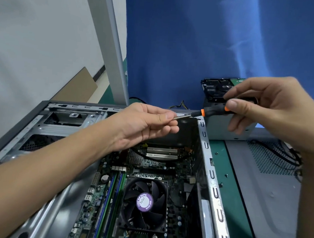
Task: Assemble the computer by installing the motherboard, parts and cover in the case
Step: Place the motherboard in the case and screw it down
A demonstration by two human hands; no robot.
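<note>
The screwdriver (211, 111) is held in the air over the far right corner of the open case (206, 145), lying almost level, with its metal shaft pointing left and its black handle with two orange bands pointing right. The left hand (143, 125) reaches in from the lower left across the case, palm turned inward, and pinches the end of the shaft between thumb and forefinger; the other fingers are curled loosely below. The right hand (267, 105) comes in from the right, the thumb and fingertips wrapped around the rear of the handle, and the thumb lies over the rear orange band.

The case lies on its side on the green worktop (221, 159), open side up. One motherboard (149, 164) sits flat inside it, carrying one round black fan (144, 202) with a purple label and two pale long slots (161, 153) side by side beyond the fan. How many memory sticks stand left of the fan cannot be told.

Behind the case stands one grey power supply (220, 126), with one hard drive (215, 88) on top of it. One grey cover (269, 190) lies flat to the right of the case. A blue cloth (193, 47) hangs behind, and one sheet of cardboard (77, 88) leans at the far left.
</note>
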